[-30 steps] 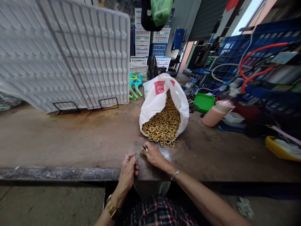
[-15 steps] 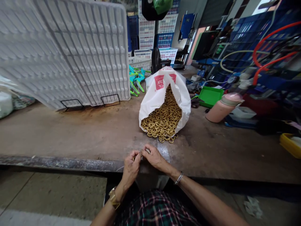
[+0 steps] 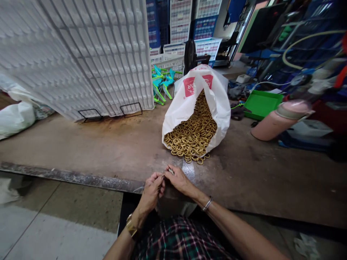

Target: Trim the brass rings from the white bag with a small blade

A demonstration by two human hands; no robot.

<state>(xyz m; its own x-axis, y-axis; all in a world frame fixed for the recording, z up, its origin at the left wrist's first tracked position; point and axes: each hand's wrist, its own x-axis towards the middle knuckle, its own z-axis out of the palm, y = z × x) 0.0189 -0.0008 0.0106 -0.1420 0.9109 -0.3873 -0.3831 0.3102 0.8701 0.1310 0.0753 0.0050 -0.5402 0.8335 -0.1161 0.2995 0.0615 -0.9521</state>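
My left hand point(image 3: 153, 188) and my right hand point(image 3: 179, 180) meet fingertip to fingertip over the front edge of the workbench. The left fingers are closed in a pinch; what they grip is hidden. Between my right thumb and index finger, also closed, a small silvery thing point(image 3: 170, 171) shows, too small to name. Just beyond the hands, a white plastic bag point(image 3: 176, 119) with red print lies on its side, mouth towards me. Many brass-coloured rings point(image 3: 193, 135) fill it, and several have spilled out at its lip.
Ribbed translucent trays point(image 3: 108, 54) lean in black wire stands point(image 3: 131, 109) at left. Turquoise-and-green plastic pieces point(image 3: 162, 85) lie behind the bag. At right are a green tray point(image 3: 262, 104) and a tilted pink bottle point(image 3: 280, 121). Stacked crates point(image 3: 204, 29) stand at the back.
The view has tilted down and shifted a little. My hands stay together at the bench edge; the left fingers have turned slightly, and a brass-coloured glimpse there no longer shows.
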